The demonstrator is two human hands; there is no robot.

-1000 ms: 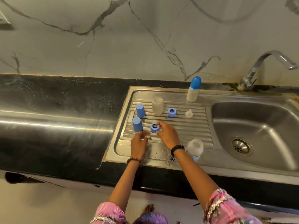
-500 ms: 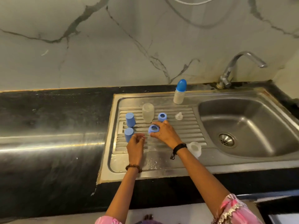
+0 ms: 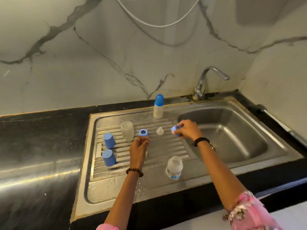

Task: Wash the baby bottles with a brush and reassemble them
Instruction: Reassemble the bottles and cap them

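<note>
My right hand grips a blue screw ring at the drainboard's right edge, beside the basin. My left hand hovers over the ribbed drainboard with fingers pinched together; whether it holds something small I cannot tell. A second blue ring lies just beyond my left fingers. A clear teat stands between the two hands. One clear bottle stands upside down at the back, another clear bottle stands near the front edge. Two blue caps sit at the left. An assembled bottle with a blue cap stands at the rear.
The steel basin lies to the right, with the tap behind it. Black countertop stretches to the left. A marble wall rises behind, with a white hose hanging across it.
My right hand has lifted the blue ring off the drainboard and carried it right, toward the basin. My left hand stayed over the ribs. The camera view has shifted rightward.
</note>
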